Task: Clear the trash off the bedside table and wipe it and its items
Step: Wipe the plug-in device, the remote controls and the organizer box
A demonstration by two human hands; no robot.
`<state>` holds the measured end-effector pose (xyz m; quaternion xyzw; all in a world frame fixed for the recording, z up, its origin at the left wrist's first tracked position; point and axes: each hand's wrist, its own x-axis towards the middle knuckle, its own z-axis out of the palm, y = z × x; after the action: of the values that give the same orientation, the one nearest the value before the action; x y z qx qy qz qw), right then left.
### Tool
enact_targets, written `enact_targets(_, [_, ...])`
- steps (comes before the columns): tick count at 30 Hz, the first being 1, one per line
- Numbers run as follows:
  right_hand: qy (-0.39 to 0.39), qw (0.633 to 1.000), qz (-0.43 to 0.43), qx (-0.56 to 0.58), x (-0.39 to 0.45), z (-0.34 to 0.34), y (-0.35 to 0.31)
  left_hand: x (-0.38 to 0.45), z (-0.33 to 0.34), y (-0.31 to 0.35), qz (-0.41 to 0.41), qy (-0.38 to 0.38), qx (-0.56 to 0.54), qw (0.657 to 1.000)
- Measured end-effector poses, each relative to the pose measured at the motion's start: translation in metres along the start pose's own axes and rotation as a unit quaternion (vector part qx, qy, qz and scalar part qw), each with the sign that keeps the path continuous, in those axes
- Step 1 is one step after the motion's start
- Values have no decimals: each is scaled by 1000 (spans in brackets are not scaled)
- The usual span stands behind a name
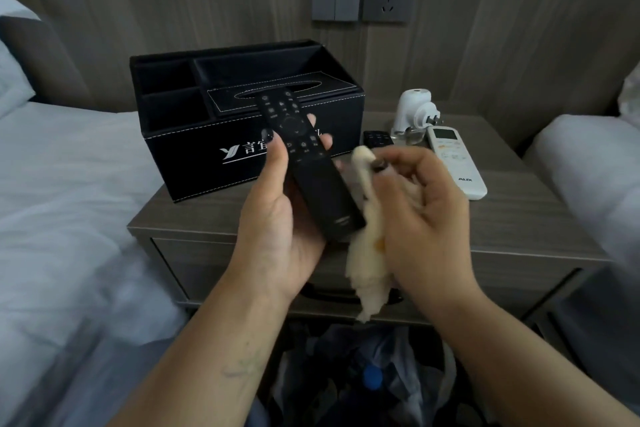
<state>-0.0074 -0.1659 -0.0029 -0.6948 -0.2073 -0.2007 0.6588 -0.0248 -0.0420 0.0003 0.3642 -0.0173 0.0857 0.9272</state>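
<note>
left hand (277, 218) grips remote (304, 163) above table (519, 211) | right hand (422, 215) bunches cloth (367, 246) against remote's right edge | risk: hard rub could twist remote loose; it would drop onto table or bag (363, 378) below

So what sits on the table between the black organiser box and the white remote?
In the head view, a small black remote and a white plug-in device.
</note>
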Motion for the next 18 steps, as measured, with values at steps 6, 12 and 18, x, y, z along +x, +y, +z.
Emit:
enact_targets(6, [-35, 953, 289, 88, 3, 1, 13, -1, 11, -4, 87, -20, -37, 995])
enact_targets(12, [-82, 945, 316, 32, 2, 12, 13, 12, 16, -9, 260, 39, 144, 954])
enact_targets(18, [-24, 945, 322, 61, 16, -3, 10, 32, 20, -21, 334, 31, 292, 896])
